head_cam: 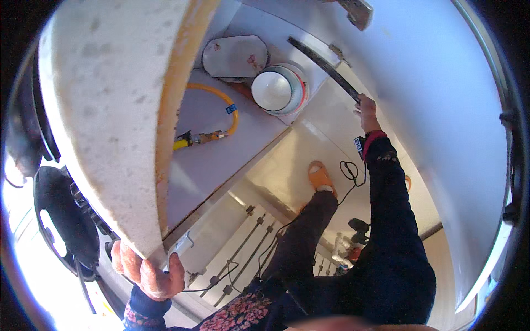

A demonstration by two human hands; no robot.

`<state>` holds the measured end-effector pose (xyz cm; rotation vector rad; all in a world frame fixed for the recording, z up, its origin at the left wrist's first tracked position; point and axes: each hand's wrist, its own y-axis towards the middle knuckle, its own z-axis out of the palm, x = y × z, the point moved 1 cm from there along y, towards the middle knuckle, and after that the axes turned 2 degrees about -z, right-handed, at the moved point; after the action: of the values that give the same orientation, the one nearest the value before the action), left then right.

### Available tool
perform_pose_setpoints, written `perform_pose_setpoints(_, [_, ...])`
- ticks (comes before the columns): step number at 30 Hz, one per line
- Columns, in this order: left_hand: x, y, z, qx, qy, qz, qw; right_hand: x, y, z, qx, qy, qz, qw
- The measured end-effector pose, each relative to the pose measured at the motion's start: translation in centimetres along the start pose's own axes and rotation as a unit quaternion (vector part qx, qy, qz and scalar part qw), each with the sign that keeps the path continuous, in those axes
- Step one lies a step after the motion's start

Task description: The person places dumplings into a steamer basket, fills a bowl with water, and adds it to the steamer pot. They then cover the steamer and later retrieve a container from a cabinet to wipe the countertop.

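My left hand point(151, 271) grips the near corner of a pale, stained countertop slab point(107, 103), with fingers on top and thumb against its edge. My right hand point(367, 111) holds one end of a long, dark, narrow bar point(325, 66), whose exact kind I cannot tell. The bar reaches away from me, in front of a white compartment below the slab. Inside that compartment stand a round tub with a pale lid point(272, 91) and a flower-printed tray point(236, 56). A yellow gas hose point(232, 97) with a metal fitting curves over the compartment's white floor point(207, 165).
A white door panel point(447, 103) stands along the right. Black cookware point(66, 219) is at the left. Below are a white radiator point(240, 256), pipes point(341, 250) and a loose black cable point(352, 192). My foot wears an orange slipper point(321, 178) on the pale floor.
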<state>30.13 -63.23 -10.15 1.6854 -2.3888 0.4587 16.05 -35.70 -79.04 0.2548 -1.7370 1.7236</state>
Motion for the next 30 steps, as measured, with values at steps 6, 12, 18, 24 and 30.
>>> perform_pose_setpoints(6, [-0.4,-0.2,-0.3,0.006,-0.001,-0.017,1.0,3.2,-0.2,6.3,0.183,0.039,-0.243,0.952])
perform_pose_setpoints(12, [-0.8,0.6,0.5,-0.04,-0.084,-0.015,0.996,2.6,-10.5,3.1,0.229,-0.106,-0.19,0.949])
perform_pose_setpoints(18, [-1.1,2.0,0.9,-0.063,-0.132,0.012,0.989,2.0,-35.1,-18.5,0.145,-0.085,-0.037,0.985])
perform_pose_setpoints(24, [-0.9,1.9,1.1,-0.093,-0.154,0.032,0.983,13.6,-49.2,-34.1,-0.098,-0.015,-0.128,0.987])
perform_pose_setpoints(30, [-1.0,1.8,1.0,-0.098,-0.167,0.024,0.981,25.7,-56.1,-35.9,-0.082,-0.046,-0.313,0.945])
